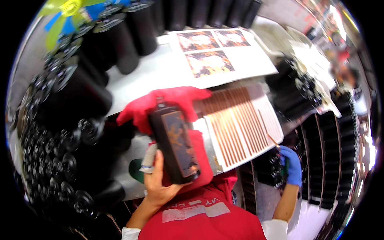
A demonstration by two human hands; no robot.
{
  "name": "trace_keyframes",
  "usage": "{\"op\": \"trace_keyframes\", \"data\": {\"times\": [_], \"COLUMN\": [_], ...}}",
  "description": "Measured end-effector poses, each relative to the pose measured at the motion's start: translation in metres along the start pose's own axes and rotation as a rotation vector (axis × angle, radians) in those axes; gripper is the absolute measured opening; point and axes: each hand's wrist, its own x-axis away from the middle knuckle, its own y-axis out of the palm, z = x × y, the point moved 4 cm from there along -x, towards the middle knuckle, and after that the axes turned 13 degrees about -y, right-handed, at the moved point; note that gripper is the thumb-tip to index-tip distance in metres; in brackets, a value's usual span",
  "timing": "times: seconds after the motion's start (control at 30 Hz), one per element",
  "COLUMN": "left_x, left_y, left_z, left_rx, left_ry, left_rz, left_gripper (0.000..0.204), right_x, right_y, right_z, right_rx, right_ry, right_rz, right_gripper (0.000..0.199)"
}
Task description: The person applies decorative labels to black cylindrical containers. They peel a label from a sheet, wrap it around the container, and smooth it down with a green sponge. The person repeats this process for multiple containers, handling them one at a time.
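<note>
My left hand (160,181), bare except for a pale cloth cover on one finger, is closed round the lower end of a black rectangular bottle (173,140). The bottle lies tilted on a red cloth (202,154) and has a dark label with a gold pattern and a thin light border. My right hand (293,165), in a blue glove, is at the lower right corner of a white sheet of narrow brown strips (236,126). A thin brown strip (273,140) sticks out from its fingertips. Something dark green shows against the palm, too blurred to name.
Black bottles (74,94) crowd the left side, and more stand along the back. A printed picture sheet (244,60) lies on the far part of the metal table (136,86). At right are a bundle of black bottles (294,90) and dark racks (328,148). A fan (71,8) is at upper left.
</note>
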Motion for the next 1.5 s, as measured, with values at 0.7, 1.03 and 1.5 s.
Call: {"op": "trace_keyframes", "data": {"times": [0.7,1.03,1.5], "left_x": [0.001,0.005,0.008], "left_y": [-0.002,0.002,-0.003], "left_z": [-0.017,-0.019,-0.02], "left_rx": [0.047,-0.009,0.028], "left_ry": [-0.023,-0.041,-0.13], "left_rz": [-0.073,-0.079,-0.162], "left_gripper": [0.099,0.1,0.104], "right_x": [0.041,-0.026,-0.023], "right_y": [0.106,0.07,0.113], "right_z": [-0.174,-0.034,-0.081], "right_rx": [0.062,0.715,0.284], "right_ry": [-0.448,-0.44,-0.392], "right_rz": [-0.358,-0.074,-0.028], "right_gripper": [0.018,0.028,0.034]}}
